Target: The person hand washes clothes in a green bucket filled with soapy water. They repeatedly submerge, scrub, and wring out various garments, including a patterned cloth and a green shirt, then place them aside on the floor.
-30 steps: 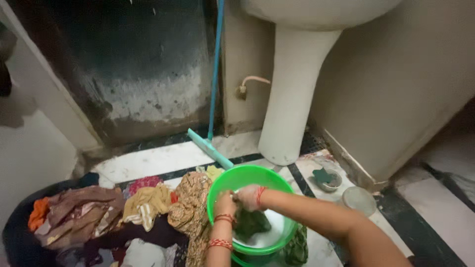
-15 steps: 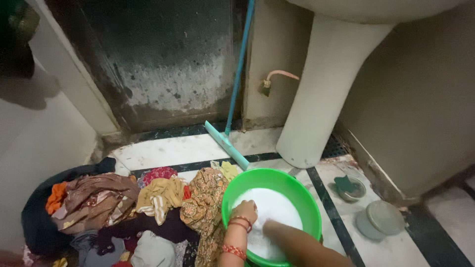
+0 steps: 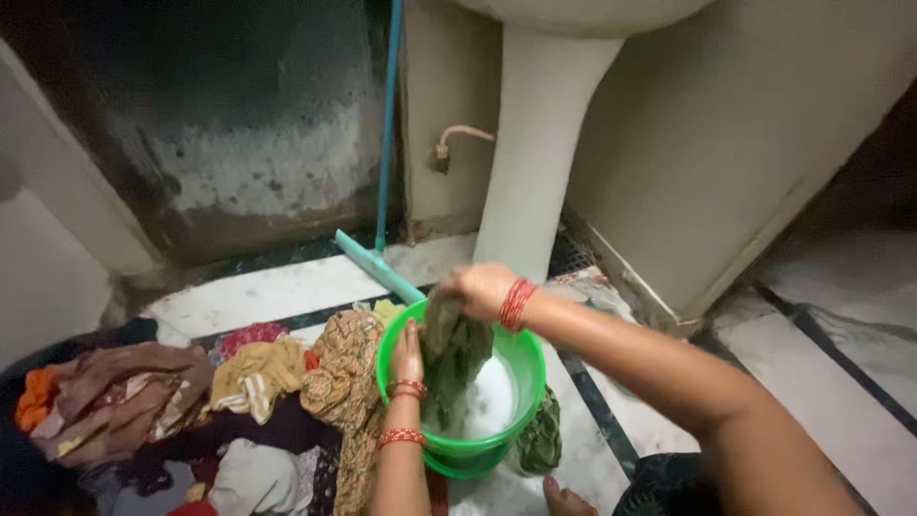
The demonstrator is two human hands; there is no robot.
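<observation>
Right hand [image 3: 480, 287] raised above the green tub [image 3: 523, 361], fingers [image 3: 457, 284] clamped together on the top of a dark green wet cloth [image 3: 453, 355] that hangs down into the suds. Half a second ago both hands down in the foam and no cloth showing; now lifted clear, dripping end still inside the tub. Left hand [image 3: 408, 354] at the tub's near rim, pressed against the hanging cloth; fingers hidden behind it, so cannot tell whether curled or flat.

One tub, one cloth held. Red bangles on both wrists: one band on the right, two bands on the left forearm. Another bit of dark green cloth [image 3: 541, 441] on the floor just right of the tub. One heap of mixed clothes [image 3: 191, 401] to the left, touching the tub: brown, yellow, orange, patterned ochre, white. One blue-handled floor wiper [image 3: 387, 162] leaning against the wall behind. One white basin pedestal [image 3: 525, 143] beyond the tub. One bare foot [image 3: 564, 497] at the lower edge. No packages or signs visible.
</observation>
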